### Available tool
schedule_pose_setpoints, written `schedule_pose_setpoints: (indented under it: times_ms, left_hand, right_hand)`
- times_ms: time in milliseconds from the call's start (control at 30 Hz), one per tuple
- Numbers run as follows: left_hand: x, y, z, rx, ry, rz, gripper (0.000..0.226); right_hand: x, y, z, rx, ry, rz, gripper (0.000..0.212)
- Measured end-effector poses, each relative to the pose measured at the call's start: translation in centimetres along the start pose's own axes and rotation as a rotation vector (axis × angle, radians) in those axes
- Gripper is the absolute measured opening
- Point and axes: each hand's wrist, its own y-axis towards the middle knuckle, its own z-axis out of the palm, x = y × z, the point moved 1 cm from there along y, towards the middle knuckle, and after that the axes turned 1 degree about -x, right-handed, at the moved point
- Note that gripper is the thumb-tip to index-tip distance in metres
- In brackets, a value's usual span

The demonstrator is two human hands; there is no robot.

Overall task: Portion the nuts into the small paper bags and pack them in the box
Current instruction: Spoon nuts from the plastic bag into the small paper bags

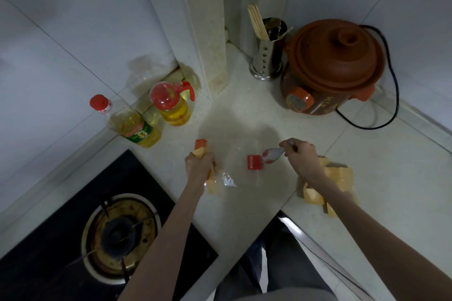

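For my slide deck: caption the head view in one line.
At a kitchen counter, the left hand grips a small paper bag while the right hand holds a spoon.

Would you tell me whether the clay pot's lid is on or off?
On: the brown lid sits squarely on the clay pot, knob up.

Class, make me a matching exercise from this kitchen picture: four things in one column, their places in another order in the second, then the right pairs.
Things
1. clay pot
2. chopstick holder
3. spoon
4. gas burner

Places
A. held in the right hand
B. bottom left, in the black hob
C. far right of the counter, with a black cord
D. just left of the clay pot

Pairs: 1-C, 2-D, 3-A, 4-B
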Motion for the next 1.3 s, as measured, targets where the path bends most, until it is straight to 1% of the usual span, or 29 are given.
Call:
schedule_pose_setpoints:
  times_ms: [100,133,267,300,400,567,633,733,767,833,900,967,1000,1067,1133,1300]
  left_hand:
    - [0.7,0.4,0.2,0.015,-0.019,-0.027,0.036]
    - [0.9,0.6,0.3,0.015,-0.037,-0.026,0.033]
    - [1.0,0.9,0.2,0.041,-0.124,-0.013,0.005]
    - [1.0,0.9,0.2,0.054,-0.143,-0.005,0.003]
    - [1.3,1.1,0.1,0.094,-0.197,0.002,0.005]
    - [2.0,1.1,0.1,0.161,-0.232,-0.012,0.007]
    - [2.3,1.1,0.0,0.166,-0.234,-0.011,0.007]
    - [2.6,1.2,-0.3,0.175,-0.245,0.003,0.008]
    - [2.6,1.2,-0.3,0.18,-0.251,0.006,0.007]
    - [2.6,1.1,-0.4,0.205,-0.261,0.02,0.01]
    - [2.5,0.7,-0.4,0.222,-0.272,0.031,0.023]
    - [2.5,0.4,-0.3,0.233,-0.292,0.03,0.032]
    - [2.5,0.2,-0.3,0.24,-0.296,0.033,0.033]
    - [2.5,0.0,-0.3,0.225,-0.311,0.015,0.03]
    - [2.4,0.0,-0.3,0.205,-0.354,-0.026,0.024]
    - [1.9,-0.5,-0.3,0.284,-0.373,0.04,0.016]
  right_hand:
    - [0.1,0.1,0.2,0.007,0.009,-0.008,0.025]
    - [0.1,0.4,0.2,0.011,0.011,-0.003,0.025]
    - [-0.4,0.6,-0.2,-0.021,0.057,0.045,0.024]
    - [-0.6,0.7,-0.3,-0.028,0.065,0.057,0.023]
    - [-1.0,0.7,-0.3,-0.003,0.061,0.075,0.022]
    - [-1.0,0.1,0.4,0.072,0.052,0.028,0.02]
    - [-1.0,0.0,0.1,0.016,0.042,0.014,0.02]
    - [-2.0,0.0,-0.9,-0.129,0.022,0.024,0.022]
    - [-2.5,0.0,-1.3,-0.146,0.002,0.031,0.023]
    - [-3.1,-0.3,-1.5,-0.117,-0.056,0.014,0.024]
    - [-3.2,-0.7,-1.2,-0.075,-0.087,-0.026,0.024]
    - [-2.9,-1.2,-0.6,-0.033,-0.077,-0.054,0.022]
    - [-2.7,-1.4,-0.3,-0.008,-0.054,-0.062,0.021]
    - [-2.4,-1.7,0.2,0.033,0.033,-0.047,0.02]
    - [-2.3,-1.8,0.3,0.04,0.103,-0.019,0.018]
    - [-2.4,-2.2,0.3,-0.004,0.148,0.022,0.018]
